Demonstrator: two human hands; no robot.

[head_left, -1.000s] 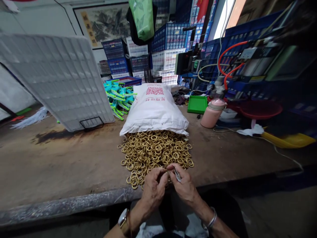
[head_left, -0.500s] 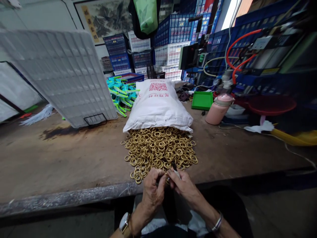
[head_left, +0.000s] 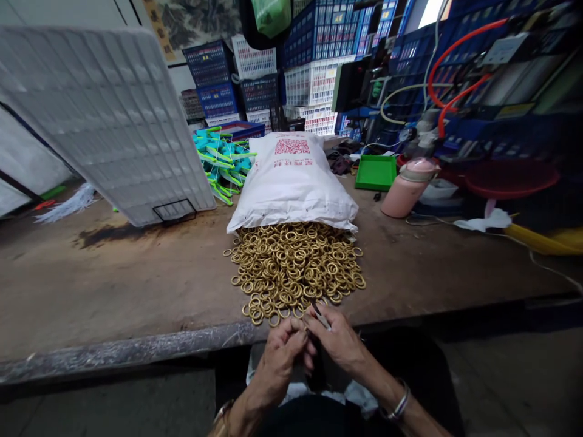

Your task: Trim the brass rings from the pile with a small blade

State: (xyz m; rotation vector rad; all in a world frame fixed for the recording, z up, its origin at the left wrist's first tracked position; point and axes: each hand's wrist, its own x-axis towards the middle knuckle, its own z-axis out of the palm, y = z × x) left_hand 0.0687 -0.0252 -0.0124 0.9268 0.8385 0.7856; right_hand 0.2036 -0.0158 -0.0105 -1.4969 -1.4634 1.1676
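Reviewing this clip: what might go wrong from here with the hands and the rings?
1. The right hand holds a thin tool close to the left hand; a slip might jab its fingers.
2. The ring pile reaches nearly to the table edge beside the hands; a nudge might knock rings off.
3. The sack lies open, so more may spill.
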